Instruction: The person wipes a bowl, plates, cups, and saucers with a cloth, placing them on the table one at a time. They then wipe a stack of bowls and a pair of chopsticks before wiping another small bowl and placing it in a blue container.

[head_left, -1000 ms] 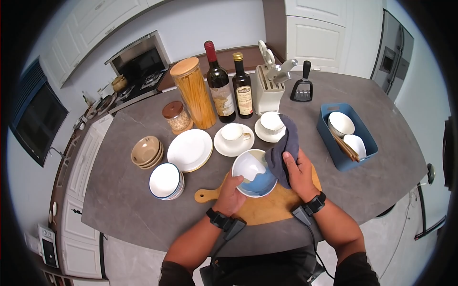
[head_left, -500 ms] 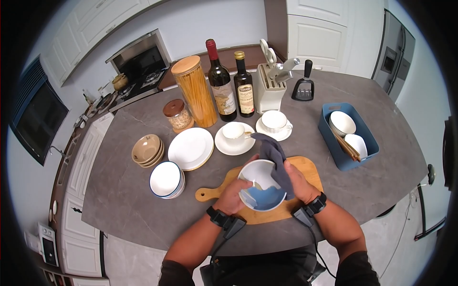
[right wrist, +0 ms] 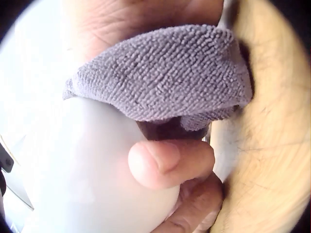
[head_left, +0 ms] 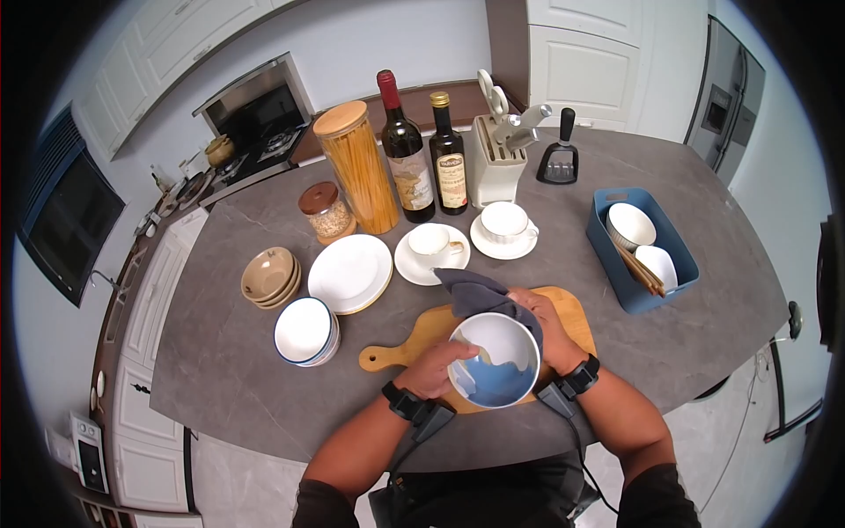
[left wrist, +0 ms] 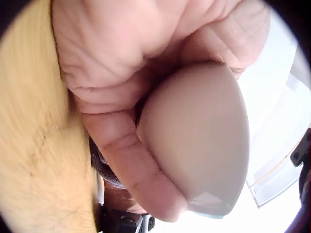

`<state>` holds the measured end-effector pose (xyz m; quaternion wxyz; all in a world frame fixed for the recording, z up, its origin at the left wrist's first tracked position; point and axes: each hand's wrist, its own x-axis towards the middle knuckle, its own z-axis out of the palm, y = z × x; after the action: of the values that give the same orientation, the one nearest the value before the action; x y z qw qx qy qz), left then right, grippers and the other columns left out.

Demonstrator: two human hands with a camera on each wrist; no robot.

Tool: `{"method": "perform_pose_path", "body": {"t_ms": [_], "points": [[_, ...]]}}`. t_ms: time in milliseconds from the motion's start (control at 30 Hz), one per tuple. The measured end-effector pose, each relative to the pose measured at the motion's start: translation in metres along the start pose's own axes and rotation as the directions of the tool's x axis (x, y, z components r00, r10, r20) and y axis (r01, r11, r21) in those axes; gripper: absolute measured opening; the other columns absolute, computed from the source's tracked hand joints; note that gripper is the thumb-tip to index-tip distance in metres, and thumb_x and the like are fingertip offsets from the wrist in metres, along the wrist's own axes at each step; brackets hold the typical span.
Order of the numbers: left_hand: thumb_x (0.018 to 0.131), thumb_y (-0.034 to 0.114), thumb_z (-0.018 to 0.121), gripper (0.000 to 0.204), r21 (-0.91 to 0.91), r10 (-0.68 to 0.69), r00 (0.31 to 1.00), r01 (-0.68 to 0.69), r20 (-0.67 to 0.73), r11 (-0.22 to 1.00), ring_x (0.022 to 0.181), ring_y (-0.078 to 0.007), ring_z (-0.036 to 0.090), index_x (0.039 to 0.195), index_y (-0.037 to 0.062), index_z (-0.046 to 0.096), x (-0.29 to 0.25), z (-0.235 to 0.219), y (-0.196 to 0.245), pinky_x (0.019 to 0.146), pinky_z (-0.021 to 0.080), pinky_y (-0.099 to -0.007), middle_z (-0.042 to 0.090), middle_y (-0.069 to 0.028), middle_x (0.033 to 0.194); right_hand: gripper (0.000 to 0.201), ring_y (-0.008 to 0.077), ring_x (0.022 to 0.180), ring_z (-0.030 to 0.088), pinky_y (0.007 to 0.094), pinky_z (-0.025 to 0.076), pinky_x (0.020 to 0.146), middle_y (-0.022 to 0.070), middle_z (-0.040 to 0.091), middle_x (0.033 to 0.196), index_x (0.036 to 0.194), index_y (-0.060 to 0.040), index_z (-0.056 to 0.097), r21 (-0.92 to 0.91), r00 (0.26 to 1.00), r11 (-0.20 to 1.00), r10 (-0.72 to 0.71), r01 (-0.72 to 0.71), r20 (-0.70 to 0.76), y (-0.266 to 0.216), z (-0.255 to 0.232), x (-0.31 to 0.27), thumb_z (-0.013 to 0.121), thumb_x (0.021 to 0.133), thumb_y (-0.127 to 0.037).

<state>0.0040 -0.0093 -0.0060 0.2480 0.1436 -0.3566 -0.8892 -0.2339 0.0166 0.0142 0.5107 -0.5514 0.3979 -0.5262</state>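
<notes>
My left hand (head_left: 431, 370) grips a white-and-blue bowl (head_left: 495, 374), its thumb over the inner rim and its fingers (left wrist: 146, 170) curled around the outside. The bowl is tilted, its mouth toward me, held over a wooden cutting board (head_left: 409, 345). With my right hand (head_left: 553, 333) I hold a dark grey cloth (head_left: 480, 295) against the bowl's far right outer side. In the right wrist view the ribbed cloth (right wrist: 165, 73) lies on the bowl's pale outer wall (right wrist: 92, 165). Most of the right fingers are hidden behind the cloth and bowl.
Stacked bowls (head_left: 305, 333), brown bowls (head_left: 268, 275) and white plates (head_left: 350, 273) stand on the left. Two cups on saucers (head_left: 431, 275) sit beyond the board. Bottles (head_left: 407, 167) and a knife block (head_left: 497, 172) stand behind. A blue basket (head_left: 638, 295) is at right.
The bowl has moved right and nearer to me, and has turned in the hands. The cloth has shifted from the bowl's right side to its far outer side, together with the right hand.
</notes>
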Motion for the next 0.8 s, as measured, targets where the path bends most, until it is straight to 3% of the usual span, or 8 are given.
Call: {"method": "perform_pose_path", "body": {"t_ms": [133,267,333,433,467,633,733,800], "points": [[0.105,0.015,0.059,0.049,-0.045,0.066,0.997,-0.064,0.045,0.997,0.129,-0.0235,0.066,0.151,-0.0004,0.051,0.004,0.005,0.003,0.109,0.053,-0.0390,0.066,-0.0137,0.141,0.043,0.0102,0.091,0.064,0.0272,0.052,0.084,0.0024,0.071,0.101,0.118,-0.0003,0.070,-0.024,0.963,0.994,-0.110,0.108,-0.246,-0.015,0.007,-0.002,0.048,0.117,-0.037],[0.106,0.019,0.064,0.049,0.097,0.334,0.923,-0.320,-0.191,0.942,0.126,-0.0211,0.065,0.150,0.0019,0.050,0.010,0.008,0.000,0.108,0.052,-0.0379,0.065,-0.0112,0.139,0.056,0.0132,0.094,0.061,0.0312,0.052,0.086,0.0056,0.069,0.103,0.121,0.0018,0.068,-0.248,0.912,0.939,-0.303,0.238,-0.275,-0.012,0.000,-0.003,0.043,0.116,-0.048],[0.107,0.020,0.067,0.050,0.183,0.417,0.863,-0.377,-0.286,0.908,0.126,-0.0199,0.064,0.150,0.0026,0.050,0.012,0.010,0.000,0.108,0.051,-0.0374,0.065,-0.0103,0.139,0.047,0.0166,0.094,0.061,0.0318,0.050,0.088,0.0073,0.067,0.105,0.120,0.0019,0.068,-0.376,0.916,0.875,-0.377,0.304,-0.138,-0.014,0.000,-0.004,0.053,0.113,-0.042],[0.107,0.027,0.069,0.055,0.264,0.483,0.831,-0.417,-0.277,0.870,0.128,-0.0178,0.061,0.152,0.0034,0.047,0.013,0.010,0.001,0.110,0.049,-0.0360,0.062,-0.0094,0.142,0.032,0.0216,0.097,0.064,0.0325,0.052,0.085,0.0109,0.064,0.101,0.122,-0.0011,0.070,-0.515,0.947,0.821,-0.317,0.247,-0.053,-0.030,0.010,-0.006,0.068,0.105,-0.028],[0.107,0.029,0.069,0.057,0.350,0.517,0.820,-0.422,-0.245,0.836,0.130,-0.0174,0.059,0.153,0.0037,0.046,0.015,0.009,0.000,0.111,0.048,-0.0356,0.061,-0.0091,0.144,0.027,0.0301,0.096,0.068,0.0364,0.053,0.084,0.0161,0.067,0.103,0.120,0.0008,0.071,-0.566,0.950,0.788,-0.312,0.243,-0.027,-0.033,0.011,-0.005,0.068,0.104,-0.021],[0.109,0.039,0.066,0.061,0.511,0.622,0.773,-0.487,-0.125,0.708,0.133,-0.0175,0.054,0.154,0.0041,0.044,0.017,0.012,-0.004,0.114,0.043,-0.0346,0.058,-0.0081,0.146,0.025,0.0219,0.085,0.067,0.0349,0.054,0.079,0.0144,0.070,0.095,0.118,0.0020,0.068,-0.542,0.967,0.823,-0.245,0.169,-0.071,-0.014,0.006,-0.002,0.065,0.108,-0.021],[0.112,0.043,0.059,0.058,0.448,0.651,0.740,-0.531,-0.169,0.719,0.132,-0.0167,0.054,0.153,0.0041,0.046,0.021,-0.001,-0.008,0.114,0.042,-0.0355,0.058,-0.0092,0.144,0.024,0.0208,0.086,0.069,0.0346,0.055,0.079,0.0146,0.072,0.095,0.118,0.0024,0.068,-0.546,0.966,0.819,-0.249,0.174,-0.066,-0.016,0.007,-0.003,0.064,0.109,-0.019],[0.114,0.044,0.053,0.050,0.487,0.600,0.748,-0.425,-0.286,0.763,0.122,-0.0133,0.059,0.145,0.0051,0.052,0.024,-0.017,-0.008,0.107,0.047,-0.0317,0.062,-0.0078,0.137,0.025,0.0196,0.088,0.069,0.0337,0.055,0.080,0.0145,0.073,0.096,0.119,0.0025,0.068,-0.546,0.972,0.822,-0.229,0.160,-0.060,-0.018,0.008,-0.004,0.064,0.109,-0.019]]}}
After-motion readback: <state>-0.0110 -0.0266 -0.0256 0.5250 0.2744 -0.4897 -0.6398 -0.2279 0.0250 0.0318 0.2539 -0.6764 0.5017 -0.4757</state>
